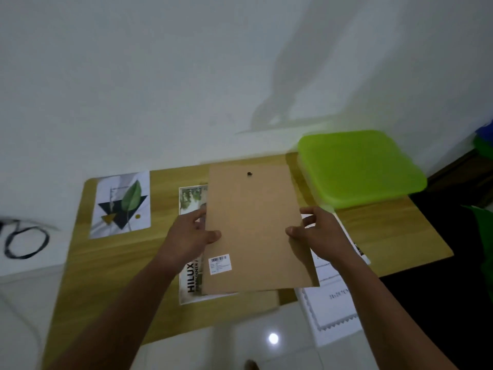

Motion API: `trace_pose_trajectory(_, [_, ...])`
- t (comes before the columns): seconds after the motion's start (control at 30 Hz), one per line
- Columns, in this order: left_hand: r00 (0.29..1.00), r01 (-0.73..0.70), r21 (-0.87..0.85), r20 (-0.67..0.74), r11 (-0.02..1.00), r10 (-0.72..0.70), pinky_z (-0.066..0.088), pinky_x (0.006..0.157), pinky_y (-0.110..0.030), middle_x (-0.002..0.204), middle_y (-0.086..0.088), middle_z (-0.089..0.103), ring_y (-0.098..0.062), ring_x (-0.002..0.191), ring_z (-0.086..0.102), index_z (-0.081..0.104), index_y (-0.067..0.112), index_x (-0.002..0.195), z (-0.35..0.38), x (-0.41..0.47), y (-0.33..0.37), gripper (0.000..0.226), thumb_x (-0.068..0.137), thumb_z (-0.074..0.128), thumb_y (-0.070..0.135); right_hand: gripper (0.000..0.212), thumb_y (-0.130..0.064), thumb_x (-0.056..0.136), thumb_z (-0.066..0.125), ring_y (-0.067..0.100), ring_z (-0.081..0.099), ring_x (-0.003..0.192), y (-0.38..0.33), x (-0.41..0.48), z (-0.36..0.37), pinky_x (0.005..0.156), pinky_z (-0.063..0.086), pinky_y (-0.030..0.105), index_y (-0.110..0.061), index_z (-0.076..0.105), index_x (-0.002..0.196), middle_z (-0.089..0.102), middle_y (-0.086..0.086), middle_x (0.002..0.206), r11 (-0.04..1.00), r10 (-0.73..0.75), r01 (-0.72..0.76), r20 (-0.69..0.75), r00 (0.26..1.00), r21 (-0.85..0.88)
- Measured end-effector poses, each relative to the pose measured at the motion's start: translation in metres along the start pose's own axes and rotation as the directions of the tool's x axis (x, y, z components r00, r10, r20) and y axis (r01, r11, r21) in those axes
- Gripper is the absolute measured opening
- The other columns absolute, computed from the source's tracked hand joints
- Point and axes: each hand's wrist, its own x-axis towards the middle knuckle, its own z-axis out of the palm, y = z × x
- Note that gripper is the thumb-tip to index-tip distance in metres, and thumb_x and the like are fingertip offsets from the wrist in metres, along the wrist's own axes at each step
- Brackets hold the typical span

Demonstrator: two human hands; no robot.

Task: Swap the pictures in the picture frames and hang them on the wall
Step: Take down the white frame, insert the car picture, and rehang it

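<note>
Item: one brown backing board (253, 222), plain side up, held over the middle of a wooden table (120, 263); whether its near edge rests on anything cannot be told. Left hand (190, 236) grips the board's left edge, thumb on top and fingers underneath. Right hand (320, 231) grips the right edge the same way, so the hands are apart with the board between them. On the board: a white barcode label (219, 263) near the lower left corner and a small black hook (249, 174) near the far edge. Under the board's left side lies a picture lettered HILUX (190, 281), partly covered. Well left of the board lies a leaf picture (121, 204), flat on the table. Right of the board and beyond it is a green lidded box (357, 166). Just right of the board and nearer is a white sheet with a grey border (333, 303), overhanging the table edge. Behind the board is a white wall (133, 76).
</note>
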Motion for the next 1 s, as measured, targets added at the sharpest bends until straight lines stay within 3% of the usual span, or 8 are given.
trace_pose_trajectory(0.2, [0.992, 0.078, 0.172, -0.113, 0.982, -0.059, 0.056, 0.075, -0.038, 0.078, -0.002, 0.067, -0.022, 0.074, 0.068, 0.057, 0.023, 0.133, -0.032, -0.007, -0.063, 0.065, 0.072, 0.082, 0.02, 0.06, -0.014, 0.078, 0.079, 0.01, 0.064, 0.083, 0.01, -0.008, 0.074, 0.077, 0.052, 0.03, -0.026, 0.056, 0.132, 0.065, -0.006, 0.086, 0.998, -0.005, 0.01, 0.089, 0.996, -0.059])
trace_pose_trajectory(0.3, [0.989, 0.07, 0.293, -0.146, 0.954, -0.027, 0.047, 0.072, -0.029, 0.075, 0.011, 0.059, -0.018, 0.077, 0.061, 0.058, 0.018, 0.133, -0.033, -0.012, -0.081, 0.056, 0.08, 0.076, 0.017, 0.064, -0.01, 0.077, 0.079, 0.012, 0.064, 0.085, 0.018, -0.004, 0.1, 0.078, 0.05, 0.027, -0.02, 0.053, 0.134, 0.064, -0.008, 0.088, 0.995, -0.006, 0.017, 0.11, 0.994, -0.099])
trace_pose_trajectory(0.37, [0.986, 0.065, 0.34, -0.167, 0.938, -0.008, 0.038, 0.07, -0.025, 0.079, 0.008, 0.056, -0.017, 0.078, 0.054, 0.057, 0.014, 0.133, -0.031, -0.011, -0.09, 0.054, 0.083, 0.074, 0.017, 0.061, -0.007, 0.078, 0.078, 0.015, 0.064, 0.092, 0.022, -0.003, 0.112, 0.073, 0.047, 0.02, -0.02, 0.053, 0.132, 0.066, -0.003, 0.098, 0.996, -0.013, 0.023, 0.118, 0.993, -0.091])
trace_pose_trajectory(0.47, [0.977, 0.066, 0.339, -0.214, 0.939, 0.009, 0.035, 0.069, -0.022, 0.087, 0.001, 0.06, -0.014, 0.077, 0.051, 0.059, 0.011, 0.13, -0.028, -0.007, -0.098, 0.05, 0.082, 0.075, 0.014, 0.048, -0.002, 0.078, 0.075, 0.01, 0.066, 0.091, 0.029, 0.005, 0.123, 0.066, 0.044, 0.009, -0.028, 0.058, 0.115, 0.067, -0.012, 0.096, 0.991, -0.055, 0.07, 0.129, 0.99, -0.113])
trace_pose_trajectory(0.57, [0.965, 0.03, 0.352, -0.254, 0.935, 0.065, 0.034, 0.07, -0.02, 0.093, -0.001, 0.065, -0.013, 0.077, 0.051, 0.063, 0.012, 0.126, -0.024, 0.001, -0.098, 0.048, 0.08, 0.076, 0.011, 0.047, -0.005, 0.077, 0.076, 0.007, 0.066, 0.088, 0.033, 0.015, 0.129, 0.071, 0.048, 0.013, -0.023, 0.061, 0.117, 0.069, -0.011, 0.096, 0.986, -0.07, 0.084, 0.1, 0.992, -0.141])
trace_pose_trajectory(0.7, [0.951, -0.005, 0.319, -0.292, 0.948, 0.103, 0.036, 0.064, -0.02, 0.082, 0.008, 0.055, -0.011, 0.072, 0.052, 0.065, 0.013, 0.122, -0.017, 0.012, -0.096, 0.045, 0.079, 0.076, 0.007, 0.052, -0.008, 0.077, 0.077, 0.015, 0.065, 0.085, 0.032, 0.026, 0.127, 0.07, 0.047, 0.02, -0.015, 0.058, 0.126, 0.067, -0.003, 0.092, 0.978, -0.08, 0.088, 0.05, 0.996, -0.189])
trace_pose_trajectory(0.83, [0.954, 0.001, 0.363, -0.279, 0.932, 0.108, 0.04, 0.073, -0.028, 0.086, 0.007, 0.052, -0.022, 0.086, 0.056, 0.063, 0.015, 0.122, -0.011, 0.023, -0.098, 0.044, 0.079, 0.076, 0.012, 0.057, -0.016, 0.079, 0.077, 0.024, 0.061, 0.094, 0.034, 0.037, 0.127, 0.079, 0.046, 0.029, -0.01, 0.055, 0.13, 0.063, 0.012, 0.102, 0.961, -0.056, 0.062, 0.029, 0.998, -0.27])
trace_pose_trajectory(1.0, [0.951, -0.012, 0.401, -0.28, 0.916, 0.135, 0.041, 0.075, -0.029, 0.089, 0.005, 0.054, -0.023, 0.091, 0.057, 0.063, 0.02, 0.117, -0.006, 0.031, -0.102, 0.04, 0.08, 0.076, 0.016, 0.059, -0.016, 0.085, 0.072, 0.026, 0.053, 0.108, 0.037, 0.038, 0.128, 0.083, 0.032, 0.018, -0.018, 0.049, 0.14, 0.051, 0.014, 0.116, 0.937, -0.097, 0.09, -0.002, 0.995, -0.338])
